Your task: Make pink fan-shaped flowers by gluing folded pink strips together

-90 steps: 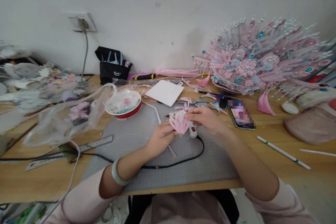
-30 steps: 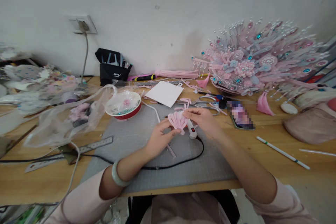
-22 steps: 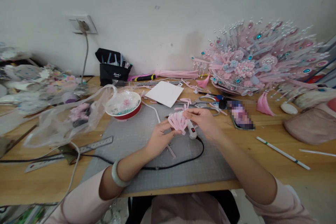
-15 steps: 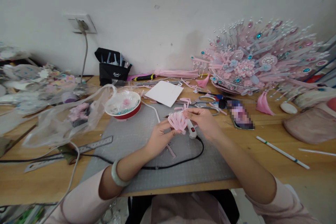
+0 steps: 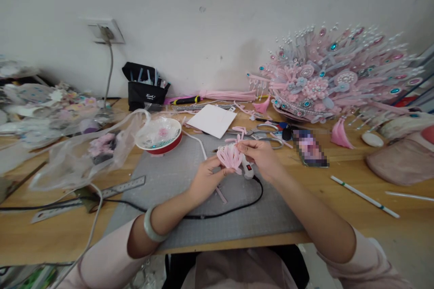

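Observation:
Above the grey cutting mat (image 5: 162,207), a fan-shaped pink ornament of looped fuzzy strips (image 5: 231,158) is held between both hands. My left hand (image 5: 207,179) pinches its lower left side between thumb and fingers. On its upper right edge, my right hand (image 5: 259,156) closes thumb and forefinger; what exactly lies between those fingertips is too small to tell. Just behind and beneath rests a white-handled tool with a red switch (image 5: 249,168), its dark metal tip showing left of the ornament and a black cord trailing from it.
A red-and-white bowl of beads (image 5: 159,146) and a white card (image 5: 212,120) lie beyond the mat. Scissors (image 5: 267,133) and a phone (image 5: 310,148) are right of the hands. A large jewelled pink headdress (image 5: 325,76) stands back right. A steel ruler (image 5: 118,188) lies left.
Both hands stay almost in place around the pink ornament, with only a very slight shift in the fingers. Everything else looks the same.

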Action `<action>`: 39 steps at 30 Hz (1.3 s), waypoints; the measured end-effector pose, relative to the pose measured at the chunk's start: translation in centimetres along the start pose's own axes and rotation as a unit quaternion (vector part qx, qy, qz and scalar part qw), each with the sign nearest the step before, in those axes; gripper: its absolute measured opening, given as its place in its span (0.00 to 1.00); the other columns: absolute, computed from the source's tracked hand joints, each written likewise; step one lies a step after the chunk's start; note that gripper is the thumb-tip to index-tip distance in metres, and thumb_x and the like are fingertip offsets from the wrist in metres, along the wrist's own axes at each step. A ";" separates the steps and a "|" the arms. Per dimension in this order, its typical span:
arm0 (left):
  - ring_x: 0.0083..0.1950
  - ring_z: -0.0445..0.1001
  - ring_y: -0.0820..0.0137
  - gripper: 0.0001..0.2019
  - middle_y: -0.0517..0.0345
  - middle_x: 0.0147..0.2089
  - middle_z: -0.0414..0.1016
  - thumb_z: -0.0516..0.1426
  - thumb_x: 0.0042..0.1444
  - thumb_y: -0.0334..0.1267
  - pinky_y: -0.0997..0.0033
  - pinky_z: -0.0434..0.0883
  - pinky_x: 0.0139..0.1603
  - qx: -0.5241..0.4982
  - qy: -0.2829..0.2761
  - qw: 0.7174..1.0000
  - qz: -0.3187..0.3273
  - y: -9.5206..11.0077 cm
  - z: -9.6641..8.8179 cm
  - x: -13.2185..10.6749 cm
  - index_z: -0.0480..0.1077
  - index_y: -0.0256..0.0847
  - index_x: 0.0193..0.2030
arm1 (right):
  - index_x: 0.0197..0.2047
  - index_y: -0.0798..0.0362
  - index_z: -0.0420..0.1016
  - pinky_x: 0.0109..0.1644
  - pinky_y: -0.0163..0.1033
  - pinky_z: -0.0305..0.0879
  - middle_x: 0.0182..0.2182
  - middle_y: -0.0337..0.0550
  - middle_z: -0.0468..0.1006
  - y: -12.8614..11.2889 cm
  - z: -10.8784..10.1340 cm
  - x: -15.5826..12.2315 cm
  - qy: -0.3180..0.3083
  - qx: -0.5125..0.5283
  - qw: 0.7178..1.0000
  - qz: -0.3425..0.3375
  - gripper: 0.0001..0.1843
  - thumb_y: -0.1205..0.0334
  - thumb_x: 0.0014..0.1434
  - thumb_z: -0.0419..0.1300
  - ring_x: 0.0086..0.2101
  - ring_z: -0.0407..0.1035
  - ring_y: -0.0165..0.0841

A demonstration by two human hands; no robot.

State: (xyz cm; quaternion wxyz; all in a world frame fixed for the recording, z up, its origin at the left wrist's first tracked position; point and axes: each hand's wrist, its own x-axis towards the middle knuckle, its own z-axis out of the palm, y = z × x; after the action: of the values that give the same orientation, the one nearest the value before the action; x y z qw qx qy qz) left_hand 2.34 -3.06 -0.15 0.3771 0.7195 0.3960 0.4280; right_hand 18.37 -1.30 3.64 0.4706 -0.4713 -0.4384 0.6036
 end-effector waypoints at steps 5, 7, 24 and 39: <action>0.37 0.69 0.68 0.09 0.57 0.34 0.74 0.56 0.50 0.41 0.70 0.64 0.40 -0.010 0.007 1.000 -0.002 -0.1 0.1 -0.1 0.74 0.39 0.33 | 0.29 0.54 0.76 0.28 0.33 0.58 0.24 0.38 0.74 0.1 0.3 -0.2 0.000 0.021 1.000 -0.006 0.12 0.56 0.40 0.64 0.23 0.63 0.26; 0.39 0.69 0.68 0.08 0.56 0.37 0.75 0.56 0.51 0.40 0.70 0.64 0.41 -0.018 0.002 1.000 0.005 -0.1 0.1 -0.1 0.74 0.40 0.35 | 0.29 0.53 0.77 0.29 0.33 0.59 0.26 0.38 0.74 0.1 0.5 -0.3 0.003 0.029 1.000 -0.007 0.12 0.56 0.40 0.64 0.24 0.64 0.26; 0.38 0.70 0.68 0.06 0.57 0.36 0.76 0.56 0.51 0.38 0.70 0.65 0.42 -0.013 0.048 0.998 0.046 0.6 -0.1 -0.2 0.75 0.41 0.33 | 0.30 0.54 0.72 0.22 0.30 0.48 0.21 0.34 0.66 0.1 -0.2 0.0 0.003 -0.019 0.998 -0.063 0.19 0.45 0.51 0.53 0.18 0.52 0.22; 0.33 0.68 0.71 0.06 0.59 0.29 0.73 0.55 0.50 0.36 0.73 0.64 0.35 0.041 0.132 0.989 0.049 0.6 -0.6 0.0 0.72 0.39 0.29 | 0.26 0.54 0.70 0.32 0.33 0.56 0.24 0.37 0.68 -0.4 0.8 -1.1 -0.105 -0.223 0.944 -0.219 0.04 0.64 0.49 0.59 0.29 0.61 0.28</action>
State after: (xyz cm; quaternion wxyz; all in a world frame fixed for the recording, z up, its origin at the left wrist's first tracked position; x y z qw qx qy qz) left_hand 1.92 -3.13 0.63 0.2699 0.6904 0.4237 0.5206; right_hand 17.77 -2.39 4.39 0.4257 -0.3903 -0.7012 0.4181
